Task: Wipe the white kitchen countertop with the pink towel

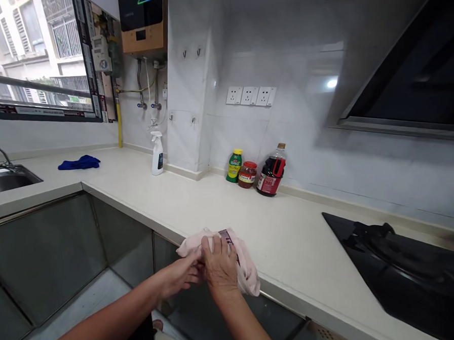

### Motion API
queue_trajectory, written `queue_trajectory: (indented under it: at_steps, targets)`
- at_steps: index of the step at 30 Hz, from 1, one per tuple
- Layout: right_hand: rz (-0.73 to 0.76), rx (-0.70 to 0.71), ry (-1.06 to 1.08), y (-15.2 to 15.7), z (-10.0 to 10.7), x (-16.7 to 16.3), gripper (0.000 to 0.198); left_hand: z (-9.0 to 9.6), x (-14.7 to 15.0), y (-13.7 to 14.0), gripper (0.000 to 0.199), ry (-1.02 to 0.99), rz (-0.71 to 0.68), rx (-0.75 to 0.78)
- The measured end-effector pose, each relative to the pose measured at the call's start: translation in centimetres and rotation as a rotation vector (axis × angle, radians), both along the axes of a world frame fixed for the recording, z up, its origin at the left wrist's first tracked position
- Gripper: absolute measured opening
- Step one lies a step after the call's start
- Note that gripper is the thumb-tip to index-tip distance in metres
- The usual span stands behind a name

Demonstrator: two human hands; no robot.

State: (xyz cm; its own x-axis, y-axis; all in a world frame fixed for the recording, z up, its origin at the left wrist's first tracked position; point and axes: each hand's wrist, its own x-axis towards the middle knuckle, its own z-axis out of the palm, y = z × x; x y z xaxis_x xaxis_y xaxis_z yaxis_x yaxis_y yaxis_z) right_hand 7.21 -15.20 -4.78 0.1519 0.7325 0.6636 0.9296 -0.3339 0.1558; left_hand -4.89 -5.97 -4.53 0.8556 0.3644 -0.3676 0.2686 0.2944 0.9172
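A pale pink cloth (pixel 249 273) is bunched over the front edge of the counter, part of it hanging past the edge. A dark purplish printed patch (pixel 224 235) shows at its top; whether it belongs to the cloth or to something wrapped in it, I cannot tell. My right hand (pixel 221 267) grips the cloth from above, fingers pressed over it. From the left, my left hand (pixel 183 275) holds the cloth's near side, thumb against it and fingers curled below. The cloth and my right hand partly hide its fingertips.
Along the wall stand a green bottle with a yellow cap (pixel 234 166), a red-lidded jar (pixel 247 175) and a large dark sauce bottle (pixel 271 172). A white spray bottle (pixel 157 155) and a blue cloth (pixel 79 163) are further left, near the sink (pixel 11 179). The black stove (pixel 404 281) lies right.
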Motion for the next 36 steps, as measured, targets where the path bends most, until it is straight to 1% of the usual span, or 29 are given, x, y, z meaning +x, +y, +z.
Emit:
queue_trajectory:
  at_steps: [1, 3, 5, 7, 9, 10, 12, 13, 14, 15, 17, 20, 23, 26, 28, 30, 33, 36]
  targets:
    - [-0.002, -0.01, -0.006, 0.2, 0.2, 0.2, 0.062, 0.0, -0.8, 0.3, 0.068, 0.029, 0.019, 0.122]
    - [0.002, -0.029, -0.016, 0.5, 0.5, 0.4, 0.062, 0.7, -2.3, 0.9, 0.056, 0.032, 0.052, 0.369]
    - [0.016, -0.041, -0.024, 0.7, 0.7, 0.6, 0.064, 2.2, -3.4, 1.4, 0.042, -0.021, 0.098, 0.605]
    - [0.036, -0.046, -0.032, 0.6, 0.8, 0.6, 0.064, 4.5, -4.0, 2.0, 0.035, -0.075, 0.232, 0.817]
    - [0.057, -0.044, -0.041, 0.2, 0.8, 0.7, 0.065, 6.8, -3.6, 2.9, 0.03, -0.117, 0.369, 1.056]
    - [0.066, -0.04, -0.046, -0.1, 0.7, 0.8, 0.066, 7.7, -3.2, 3.6, 0.027, -0.13, 0.399, 1.196]
    - [0.074, -0.025, -0.059, -1.1, 0.4, 1.4, 0.071, 9.0, -1.9, 5.2, 0.022, -0.11, 0.386, 1.468]
    - [0.075, -0.016, -0.067, -1.9, 0.2, 1.9, 0.073, 9.2, -1.2, 6.2, 0.021, -0.065, 0.361, 1.577]
    - [0.073, -0.006, -0.074, -3.0, -0.1, 2.6, 0.074, 9.3, -0.6, 7.2, 0.021, -0.003, 0.338, 1.658]
    - [0.069, 0.004, -0.08, -4.3, -0.4, 3.5, 0.074, 9.1, -0.1, 8.3, 0.021, 0.066, 0.322, 1.708]
    - [0.062, 0.03, -0.11, -7.4, -1.3, 5.8, 0.07, 8.3, 0.6, 10.2, 0.022, 0.171, 0.312, 1.733]
    - [0.036, 0.092, -0.197, -13.3, -2.7, 10.1, 0.056, 7.0, 0.9, 11.9, 0.024, 0.226, 0.354, 1.709]
    - [-0.013, 0.125, -0.258, -19.6, -4.3, 14.8, 0.044, 6.2, 0.8, 12.2, 0.027, 0.259, 0.413, 1.699]
    - [-0.101, 0.147, -0.256, -25.9, -5.9, 19.4, 0.041, 6.0, 0.9, 12.0, 0.028, 0.274, 0.439, 1.698]
    - [-0.167, 0.164, -0.199, -30.0, -6.7, 22.0, 0.042, 6.1, 1.1, 11.9, 0.03, 0.285, 0.444, 1.707]
    - [-0.244, 0.158, -0.095, -33.6, -7.2, 24.3, 0.046, 6.2, 1.1, 11.8, 0.032, 0.298, 0.439, 1.722]
    - [-0.341, 0.148, 0.057, -37.6, -7.2, 26.6, 0.053, 6.3, 1.1, 11.8, 0.033, 0.301, 0.435, 1.738]
    - [-0.348, 0.139, 0.082, -38.9, -6.8, 27.4, 0.055, 6.4, 1.2, 11.8, 0.033, 0.288, 0.437, 1.747]
